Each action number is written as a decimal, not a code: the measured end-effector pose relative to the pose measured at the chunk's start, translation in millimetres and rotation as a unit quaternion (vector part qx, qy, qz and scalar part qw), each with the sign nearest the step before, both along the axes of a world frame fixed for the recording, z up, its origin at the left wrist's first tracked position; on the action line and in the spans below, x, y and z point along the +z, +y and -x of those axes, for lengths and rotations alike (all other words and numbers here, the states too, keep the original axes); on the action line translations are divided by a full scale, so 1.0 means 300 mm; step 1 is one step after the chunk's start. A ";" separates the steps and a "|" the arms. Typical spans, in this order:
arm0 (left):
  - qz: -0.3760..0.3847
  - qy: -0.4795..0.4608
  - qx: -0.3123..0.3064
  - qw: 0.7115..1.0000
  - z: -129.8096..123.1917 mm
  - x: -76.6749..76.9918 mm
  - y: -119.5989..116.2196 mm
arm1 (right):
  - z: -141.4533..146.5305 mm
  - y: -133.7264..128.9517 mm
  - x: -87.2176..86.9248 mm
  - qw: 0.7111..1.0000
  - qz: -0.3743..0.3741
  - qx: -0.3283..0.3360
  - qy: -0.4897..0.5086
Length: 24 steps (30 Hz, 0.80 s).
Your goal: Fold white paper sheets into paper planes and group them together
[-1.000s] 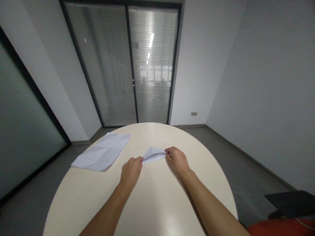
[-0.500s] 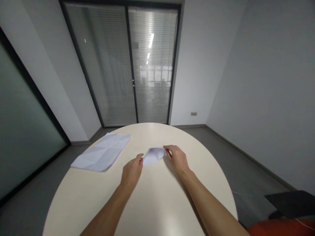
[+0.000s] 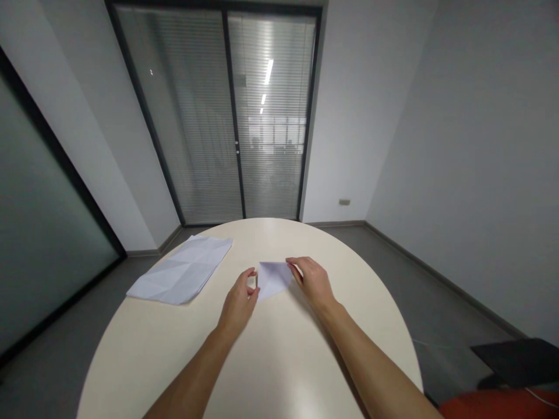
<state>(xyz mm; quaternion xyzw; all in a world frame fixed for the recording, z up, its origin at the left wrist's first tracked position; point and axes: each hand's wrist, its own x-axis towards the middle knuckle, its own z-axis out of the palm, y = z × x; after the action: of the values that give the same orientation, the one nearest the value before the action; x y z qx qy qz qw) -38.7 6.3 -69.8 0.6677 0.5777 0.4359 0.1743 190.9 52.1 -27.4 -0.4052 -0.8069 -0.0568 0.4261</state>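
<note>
A small folded piece of white paper (image 3: pixel 273 279) is between my hands near the middle of the table. My right hand (image 3: pixel 312 280) pinches its upper right corner between thumb and fingertips. At the paper's left edge is my left hand (image 3: pixel 238 298), its thumb and index finger curved and apart with a gap between them. The left thumb tip is close to or touching the paper's lower left corner; I cannot tell which. A crease-marked stack of white paper sheets (image 3: pixel 181 270) lies farther left on the table.
The round cream table (image 3: pixel 279 361) has its far edge near a glass door with blinds (image 3: pixel 271 174). At the lower right, beyond the table edge, are a flat black object (image 3: pixel 519 358) and something red (image 3: pixel 493 404). A grey wall stands on the right.
My left thumb and index finger have parted at the paper's left edge. The paper looks flatter and squarer than before. My right hand has shifted slightly left, still pinching the corner.
</note>
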 end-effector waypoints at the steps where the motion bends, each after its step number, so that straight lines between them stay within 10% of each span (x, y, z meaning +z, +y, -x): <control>1: -0.002 0.008 0.000 1.000 -0.001 -0.001 -0.001 | 0.000 0.001 0.000 1.000 -0.001 0.006 -0.004; 12: -0.139 0.207 -0.063 0.966 -0.022 0.055 -0.028 | 0.022 -0.030 0.029 0.992 0.053 0.105 -0.055; 24: -0.060 0.098 -0.010 0.993 -0.021 0.077 -0.030 | 0.071 -0.065 0.022 0.974 0.079 0.188 -0.101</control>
<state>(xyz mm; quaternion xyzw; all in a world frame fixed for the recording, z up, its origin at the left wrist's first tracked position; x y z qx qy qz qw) -32.5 -2.6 -46.6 0.7221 0.5583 0.4004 0.0807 169.5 32.5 -20.7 -0.2708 -0.9095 0.0472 0.3118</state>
